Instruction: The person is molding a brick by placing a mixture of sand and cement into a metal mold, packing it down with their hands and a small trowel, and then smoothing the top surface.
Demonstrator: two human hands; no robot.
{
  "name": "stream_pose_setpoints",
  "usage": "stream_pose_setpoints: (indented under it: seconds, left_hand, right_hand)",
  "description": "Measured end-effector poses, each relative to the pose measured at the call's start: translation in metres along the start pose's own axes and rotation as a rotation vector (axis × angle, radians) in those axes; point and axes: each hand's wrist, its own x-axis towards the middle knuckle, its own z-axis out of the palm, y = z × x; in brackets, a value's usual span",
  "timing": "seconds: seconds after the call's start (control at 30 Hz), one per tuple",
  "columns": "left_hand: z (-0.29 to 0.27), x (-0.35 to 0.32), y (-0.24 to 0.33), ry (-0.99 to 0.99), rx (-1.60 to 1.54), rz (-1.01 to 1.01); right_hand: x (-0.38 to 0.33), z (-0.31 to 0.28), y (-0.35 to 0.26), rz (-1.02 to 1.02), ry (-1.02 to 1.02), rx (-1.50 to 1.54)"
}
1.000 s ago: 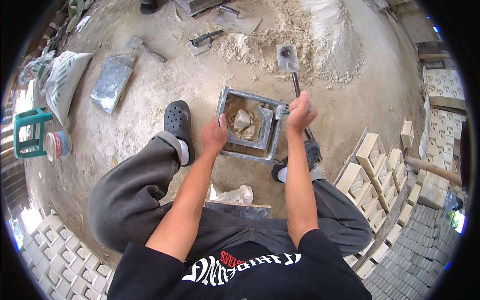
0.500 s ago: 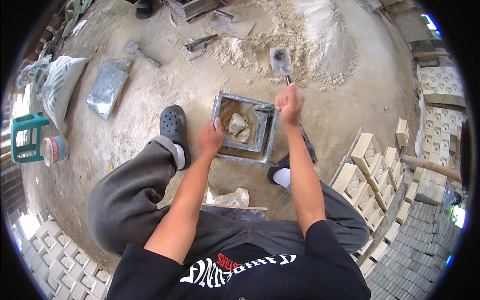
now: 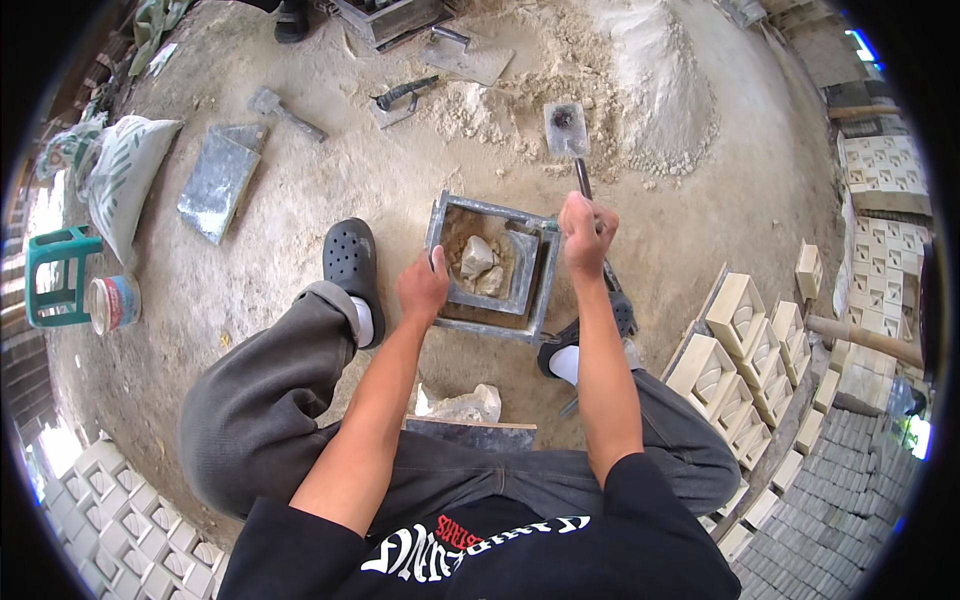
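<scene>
Metal frame (image 3: 490, 207) on floor (image 3: 280, 250), between shoes (image 3: 350, 258). Left grip (image 3: 423, 286) clasps its left edge; right grip (image 3: 587, 226) fisted round greenish tool (image 3: 549, 226), upper-right corner. Slack left hold might let it skew, spilling lumps (image 3: 476, 256).

A square grey mould (image 3: 490, 208) lies on dusty ground (image 3: 700, 220), pale lumps (image 3: 479, 258) inside, greenish tool (image 3: 549, 226) at one corner.

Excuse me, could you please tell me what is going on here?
A person's left hand grips the left edge of a square grey frame on the ground. The right hand is closed at its upper right corner, next to a small green piece; whether it grips that is hard to tell. Pale lumps lie inside the frame. Farther ahead, a shovel blade rests beside a heap of pale powder.
</scene>
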Motion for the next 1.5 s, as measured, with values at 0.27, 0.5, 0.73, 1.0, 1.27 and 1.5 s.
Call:
stream_pose_setpoints:
  seconds: [0.27, 0.5, 0.73, 1.0, 1.27, 1.5]
  left_hand:
    - [-0.003, 0.001, 0.0, -0.039, 0.014, -0.029]
    - [-0.005, 0.0, 0.0, -0.04, 0.012, -0.021]
    - [-0.002, -0.001, -0.003, -0.027, -0.019, -0.014]
    - [0.001, 0.0, -0.004, -0.023, -0.001, -0.002]
    - [-0.003, -0.002, 0.001, -0.031, -0.018, -0.035]
    - [-0.003, -0.001, 0.0, -0.024, -0.044, -0.01]
  right_hand:
    - [-0.006, -0.011, 0.028, -0.007, 0.027, 0.021]
    - [0.005, 0.0, -0.003, 0.024, 0.122, 0.014]
    - [0.012, -0.002, 0.014, 0.072, 0.116, -0.036]
    - [0.007, 0.005, 0.012, 0.078, 0.403, -0.032]
    - [0.009, 0.001, 0.01, 0.092, 0.333, 0.084]
    - [0.0, 0.01, 0.011, 0.118, 0.143, 0.014]
